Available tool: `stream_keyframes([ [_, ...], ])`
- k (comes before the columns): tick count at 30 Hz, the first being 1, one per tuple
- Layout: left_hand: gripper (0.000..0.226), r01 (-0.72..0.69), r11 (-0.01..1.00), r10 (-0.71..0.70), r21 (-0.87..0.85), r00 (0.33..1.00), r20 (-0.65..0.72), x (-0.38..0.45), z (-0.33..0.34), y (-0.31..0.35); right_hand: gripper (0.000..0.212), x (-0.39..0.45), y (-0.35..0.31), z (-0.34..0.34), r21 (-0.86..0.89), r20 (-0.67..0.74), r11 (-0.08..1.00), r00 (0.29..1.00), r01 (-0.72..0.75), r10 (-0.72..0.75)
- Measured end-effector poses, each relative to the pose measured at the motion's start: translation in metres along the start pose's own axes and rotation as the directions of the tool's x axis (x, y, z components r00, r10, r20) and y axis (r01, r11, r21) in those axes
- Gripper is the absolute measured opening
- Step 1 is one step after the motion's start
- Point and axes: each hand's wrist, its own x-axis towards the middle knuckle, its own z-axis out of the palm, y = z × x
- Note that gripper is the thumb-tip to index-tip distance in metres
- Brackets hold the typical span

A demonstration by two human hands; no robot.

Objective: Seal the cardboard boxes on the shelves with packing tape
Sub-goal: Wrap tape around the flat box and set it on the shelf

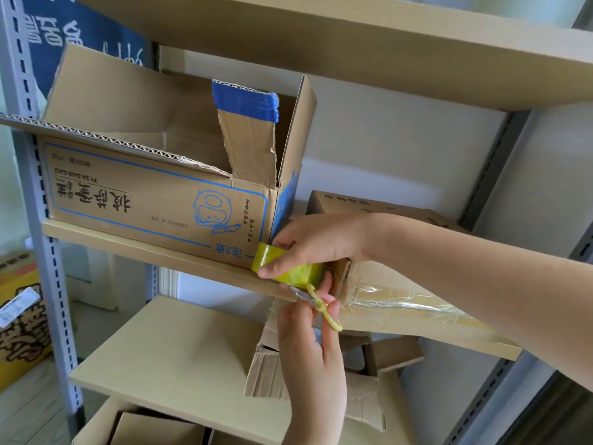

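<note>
An open cardboard box (154, 200) printed "PI SA DAN GAO" upside down lay lengthwise along the shelf (134, 248). At its right corner, the right hand (316, 242) gripped a yellowish tape roll (288, 268); the left hand (313, 345) had its fingers (333, 311) pinching a yellow cutter (324, 309).

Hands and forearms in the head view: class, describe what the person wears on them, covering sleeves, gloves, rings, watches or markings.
Both hands are bare: no gloves on the right hand or the left hand. No ring, watch, bracelet or marking shows. The right forearm is uncovered right to the frame edge, no sleeve visible. Little of the left forearm is in view.
</note>
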Motion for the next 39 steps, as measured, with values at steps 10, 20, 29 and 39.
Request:
stream_keyframes([
  [10,0.019,0.047,0.998,-0.044,-0.049,0.997,0.067,0.017,0.000,0.010,0.013,0.003,0.029,0.001,0.145,-0.172,0.973,0.973,0.180,-0.154],
  [20,0.009,0.168,0.980,-0.107,-0.108,0.896,0.431,0.039,-0.032,0.009,0.013,0.006,0.033,-0.003,0.270,-0.249,0.949,0.964,0.161,-0.093],
  [29,0.041,0.262,0.935,-0.352,0.241,0.574,0.740,0.069,-0.109,0.004,0.027,0.012,0.032,-0.004,0.365,-0.184,0.922,0.981,0.126,-0.061],
  [39,0.069,0.159,0.868,-0.494,0.470,0.355,0.794,0.097,-0.111,-0.004,0.015,0.004,0.033,-0.007,0.370,-0.103,0.912,0.984,0.176,-0.148],
])
